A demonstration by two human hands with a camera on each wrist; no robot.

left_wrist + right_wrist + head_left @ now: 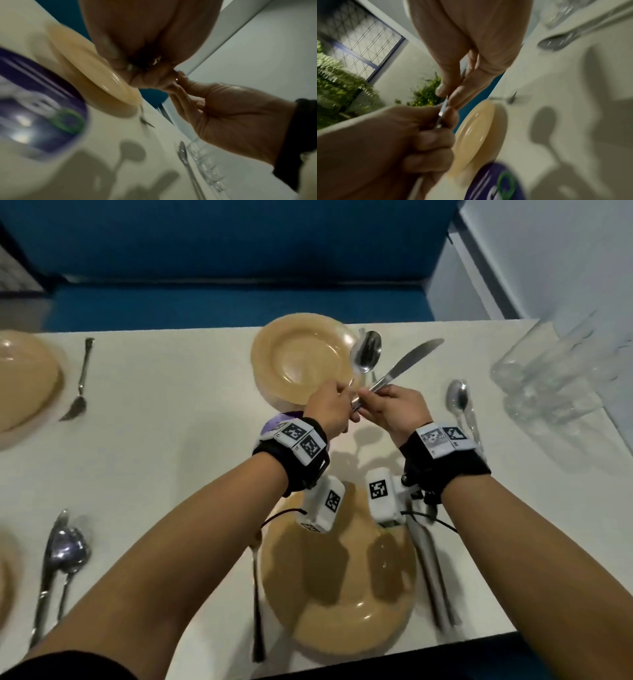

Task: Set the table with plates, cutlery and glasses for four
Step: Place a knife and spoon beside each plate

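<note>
Over the white table point(178, 440), both hands meet above the gap between the far tan plate point(298, 361) and the near tan plate point(339, 587). My left hand point(344, 405) grips the handle end of a spoon point(367, 352), whose bowl points away from me. My right hand point(369, 396) pinches the handle of a knife point(411, 361), which crosses the spoon and angles off to the right. In the right wrist view the thumb and a finger pinch thin metal point(444, 104) just above the left fist point(426, 135). The handles themselves are hidden inside the fingers.
A fork point(373, 376) lies right of the far plate. Another spoon point(459, 402) and several clear glasses point(555, 378) stand at the right. A fork point(257, 594) and knife point(431, 570) flank the near plate. Two more plates and cutlery sit left; a purple tub point(281, 419) is under my left wrist.
</note>
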